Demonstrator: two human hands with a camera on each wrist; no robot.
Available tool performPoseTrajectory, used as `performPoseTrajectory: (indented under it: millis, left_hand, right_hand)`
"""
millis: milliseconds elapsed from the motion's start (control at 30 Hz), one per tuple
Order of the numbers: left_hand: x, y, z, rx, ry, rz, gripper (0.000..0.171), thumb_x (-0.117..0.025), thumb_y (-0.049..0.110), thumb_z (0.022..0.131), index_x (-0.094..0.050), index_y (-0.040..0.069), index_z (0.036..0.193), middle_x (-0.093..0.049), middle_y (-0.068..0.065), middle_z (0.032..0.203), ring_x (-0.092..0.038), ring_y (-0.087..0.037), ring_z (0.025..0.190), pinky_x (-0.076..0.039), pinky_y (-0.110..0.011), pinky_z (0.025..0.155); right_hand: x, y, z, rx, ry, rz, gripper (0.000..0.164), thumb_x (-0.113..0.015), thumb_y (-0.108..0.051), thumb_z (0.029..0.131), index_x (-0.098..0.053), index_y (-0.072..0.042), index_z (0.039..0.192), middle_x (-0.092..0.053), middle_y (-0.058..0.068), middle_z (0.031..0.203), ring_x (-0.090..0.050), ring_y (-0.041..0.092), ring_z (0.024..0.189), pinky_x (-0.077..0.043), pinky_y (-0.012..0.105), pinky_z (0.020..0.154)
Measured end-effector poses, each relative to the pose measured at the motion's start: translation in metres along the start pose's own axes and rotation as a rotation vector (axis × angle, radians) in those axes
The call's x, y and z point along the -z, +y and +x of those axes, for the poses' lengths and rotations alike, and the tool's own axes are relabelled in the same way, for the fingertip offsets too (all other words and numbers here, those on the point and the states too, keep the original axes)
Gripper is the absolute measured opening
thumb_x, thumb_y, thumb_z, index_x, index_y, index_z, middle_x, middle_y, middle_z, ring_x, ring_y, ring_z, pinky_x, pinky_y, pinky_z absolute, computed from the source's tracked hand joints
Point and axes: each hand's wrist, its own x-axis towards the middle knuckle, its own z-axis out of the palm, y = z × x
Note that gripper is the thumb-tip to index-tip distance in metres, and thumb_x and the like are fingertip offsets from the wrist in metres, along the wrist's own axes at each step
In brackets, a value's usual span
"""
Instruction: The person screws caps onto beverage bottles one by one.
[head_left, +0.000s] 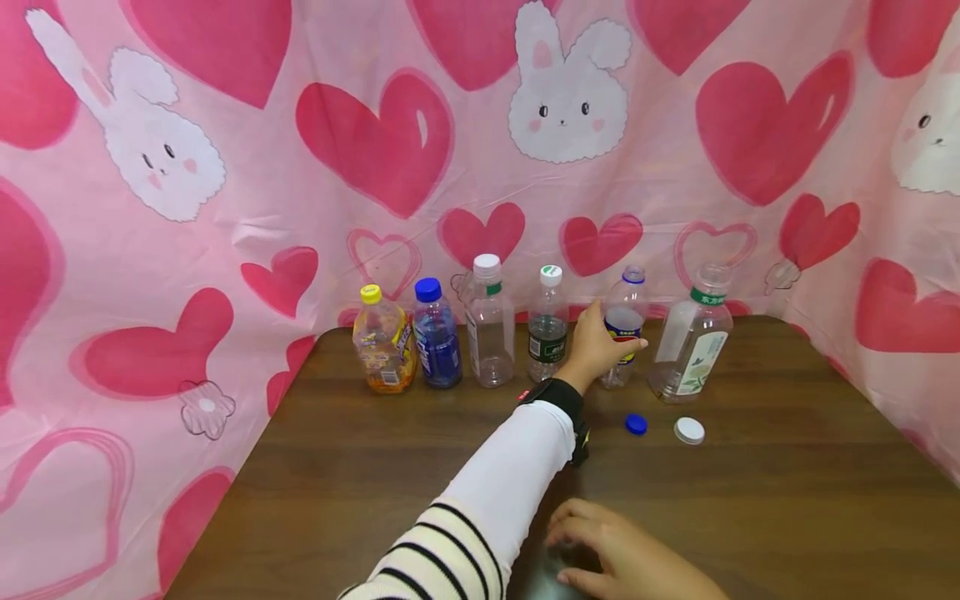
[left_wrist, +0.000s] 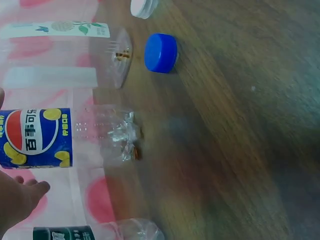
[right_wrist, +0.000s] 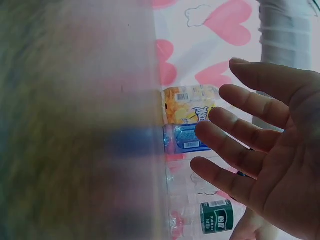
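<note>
My left hand [head_left: 596,346] is at a clear Pepsi bottle [left_wrist: 37,137] with a blue label, its thumb across the front. The bottle stands upright on the table, its mouth uncapped; fingers behind it are hidden. In the left wrist view some fingertips [left_wrist: 40,189] show beside the label. A blue cap [head_left: 636,424] and a white cap [head_left: 689,431] lie in front. To the right stands a larger uncapped bottle [head_left: 693,342] with a green neck band. Close to the table's near side, my right hand [head_left: 607,546] holds nothing, fingers spread and slightly bent.
Left of the Pepsi bottle, a row of capped bottles lines the table's back: a green-labelled one [head_left: 548,333], a clear one [head_left: 491,333], a blue one [head_left: 437,342] and a yellow-capped one [head_left: 384,346]. A pink heart-print cloth [head_left: 337,50] hangs behind the wooden table [head_left: 337,467].
</note>
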Motion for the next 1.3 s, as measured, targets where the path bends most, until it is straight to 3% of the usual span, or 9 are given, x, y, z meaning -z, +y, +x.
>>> performPoseTrajectory:
  millis: [233, 467, 633, 833, 1067, 1167, 1300]
  left_hand:
    - [-0.012, 0.000, 0.002, 0.004, 0.004, -0.084, 0.088, -0.085, 0.032, 0.075, -0.036, 0.014, 0.146, -0.055, -0.006, 0.134, -0.052, -0.022, 0.125, -0.044, -0.037, 0.103]
    - [-0.019, -0.010, 0.000, -0.027, 0.042, -0.101, 0.066, -0.083, 0.025, 0.079, -0.050, 0.009, 0.134, -0.063, -0.006, 0.123, -0.061, -0.019, 0.113, -0.048, -0.031, 0.098]
    - [-0.011, -0.013, 0.000, -0.046, 0.065, -0.112, 0.065, -0.084, 0.026, 0.078, -0.054, 0.011, 0.134, -0.064, -0.004, 0.123, -0.062, -0.018, 0.111, -0.049, -0.032, 0.096]
    - [0.006, -0.010, -0.012, -0.149, 0.006, -0.164, 0.067, -0.083, 0.029, 0.079, -0.050, 0.013, 0.135, -0.063, -0.002, 0.123, -0.060, -0.017, 0.114, -0.050, -0.030, 0.093]
    - [0.047, -0.011, -0.050, -0.242, -0.120, -0.187, 0.066, -0.083, 0.031, 0.078, -0.051, 0.016, 0.133, -0.061, 0.001, 0.122, -0.061, -0.012, 0.109, -0.052, -0.024, 0.086]
    - [0.070, -0.013, -0.068, -0.256, -0.169, -0.204, 0.066, -0.084, 0.030, 0.077, -0.052, 0.015, 0.133, -0.061, 0.001, 0.122, -0.061, -0.011, 0.103, -0.054, -0.023, 0.082]
    - [0.098, -0.015, -0.092, -0.245, -0.244, -0.254, 0.064, -0.084, 0.027, 0.077, -0.053, 0.016, 0.133, -0.062, 0.001, 0.120, -0.063, -0.011, 0.099, -0.055, -0.024, 0.081]
  right_hand:
    - [0.002, 0.003, -0.005, 0.021, -0.031, 0.044, 0.020, -0.070, -0.020, 0.092, -0.065, -0.014, 0.110, -0.056, -0.007, 0.111, -0.056, 0.008, 0.099, -0.053, 0.027, 0.081]
    - [0.000, 0.005, -0.007, 0.081, -0.017, 0.052, 0.021, -0.071, -0.016, 0.090, -0.065, -0.011, 0.110, -0.057, -0.003, 0.110, -0.057, 0.010, 0.098, -0.053, 0.025, 0.080]
    - [0.003, 0.003, -0.005, 0.011, -0.061, 0.119, 0.021, -0.067, -0.023, 0.094, -0.065, -0.012, 0.112, -0.056, -0.004, 0.112, -0.057, 0.009, 0.099, -0.054, 0.025, 0.081]
    - [0.011, 0.001, -0.005, -0.061, -0.099, 0.156, 0.024, -0.063, -0.028, 0.096, -0.064, -0.012, 0.114, -0.055, -0.004, 0.114, -0.057, 0.012, 0.099, -0.054, 0.026, 0.082]
    - [0.021, 0.009, -0.018, -0.061, -0.083, 0.136, 0.022, -0.064, -0.024, 0.096, -0.064, -0.013, 0.115, -0.056, -0.002, 0.116, -0.057, 0.012, 0.100, -0.054, 0.026, 0.083]
    - [0.027, 0.017, -0.023, -0.041, -0.013, 0.062, 0.021, -0.070, -0.017, 0.091, -0.066, -0.015, 0.112, -0.058, -0.005, 0.113, -0.059, 0.011, 0.098, -0.053, 0.025, 0.082]
    - [0.042, 0.037, -0.026, 0.005, 0.141, -0.115, 0.026, -0.078, -0.007, 0.081, -0.068, -0.015, 0.103, -0.059, -0.008, 0.106, -0.059, 0.008, 0.093, -0.052, 0.023, 0.078]
